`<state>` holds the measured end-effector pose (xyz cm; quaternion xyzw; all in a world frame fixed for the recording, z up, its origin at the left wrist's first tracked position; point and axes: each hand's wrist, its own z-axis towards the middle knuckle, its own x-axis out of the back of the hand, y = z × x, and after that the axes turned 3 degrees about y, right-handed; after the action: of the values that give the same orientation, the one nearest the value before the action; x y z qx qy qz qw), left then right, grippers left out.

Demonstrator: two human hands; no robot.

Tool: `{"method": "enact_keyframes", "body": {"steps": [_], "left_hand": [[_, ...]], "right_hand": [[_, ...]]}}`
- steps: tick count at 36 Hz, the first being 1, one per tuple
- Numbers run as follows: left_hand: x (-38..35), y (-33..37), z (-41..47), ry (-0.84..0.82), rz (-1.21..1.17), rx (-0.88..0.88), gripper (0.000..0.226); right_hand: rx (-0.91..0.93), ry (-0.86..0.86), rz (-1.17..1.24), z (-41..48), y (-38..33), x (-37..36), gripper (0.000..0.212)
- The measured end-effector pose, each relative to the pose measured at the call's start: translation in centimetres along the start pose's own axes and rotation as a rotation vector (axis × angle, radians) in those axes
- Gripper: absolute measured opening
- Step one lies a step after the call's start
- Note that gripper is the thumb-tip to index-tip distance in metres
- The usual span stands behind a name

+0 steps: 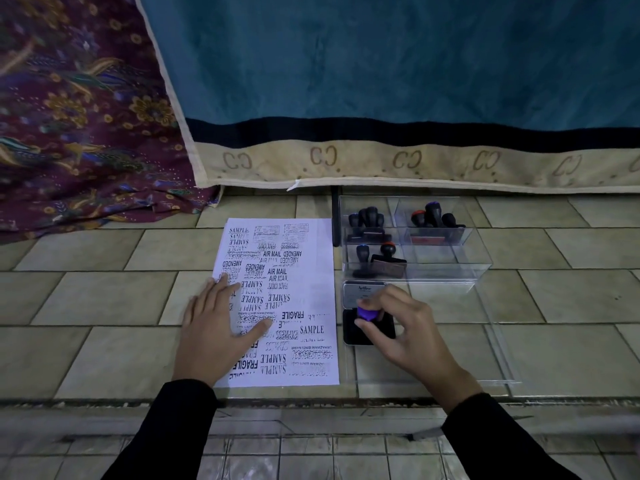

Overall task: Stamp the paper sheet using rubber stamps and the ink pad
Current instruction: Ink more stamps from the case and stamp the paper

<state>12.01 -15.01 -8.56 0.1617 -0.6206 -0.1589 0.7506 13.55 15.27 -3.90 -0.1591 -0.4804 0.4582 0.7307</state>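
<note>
A white paper sheet point(304, 306) covered with many black stamp prints lies on the tiled surface. My left hand point(214, 323) rests flat on its left side with fingers spread. To the right of the sheet sits an open black ink pad point(349, 329) with its lid point(363, 292) raised behind it. My right hand point(405, 330) grips a rubber stamp with a purple top point(366, 313) and holds it down on the pad. The stamp's lower part is hidden by my fingers.
A clear plastic box point(481, 261) with compartments holds several black-handled rubber stamps point(367, 220) behind the ink pad. A clear lid point(498, 355) lies flat at the right. A teal cloth point(381, 81) and a patterned fabric point(76, 116) hang at the back.
</note>
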Motion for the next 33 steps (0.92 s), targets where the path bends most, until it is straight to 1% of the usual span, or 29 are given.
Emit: {"method": "enact_keyframes", "body": {"steps": [5,9,11,17,27,33], "left_hand": [[0.0,0.1,0.0,-0.001,0.005,0.008,0.089],[0.1,0.1,0.1,-0.004,-0.001,0.011,0.092],[0.1,0.1,0.0,-0.009,0.004,0.007,0.092],[0.1,0.1,0.0,-0.004,0.006,0.008,0.091],[-0.1,-0.2,0.0,0.007,0.01,0.003,0.09],[-0.3,-0.4,0.1,0.007,0.024,0.003,0.092]], "right_hand": [[0.005,-0.079,-0.057,1.0,-0.2,0.2,0.015],[0.026,-0.002,-0.029,2.3,-1.2,-0.8,0.018],[0.027,0.001,-0.033,2.9,-1.7,-1.7,0.021],[0.053,-0.124,-0.096,4.0,-2.1,-3.8,0.023],[0.097,-0.202,-0.136,3.9,-1.3,-4.7,0.021],[0.008,-0.138,-0.062,4.1,-1.3,-5.2,0.015]]}}
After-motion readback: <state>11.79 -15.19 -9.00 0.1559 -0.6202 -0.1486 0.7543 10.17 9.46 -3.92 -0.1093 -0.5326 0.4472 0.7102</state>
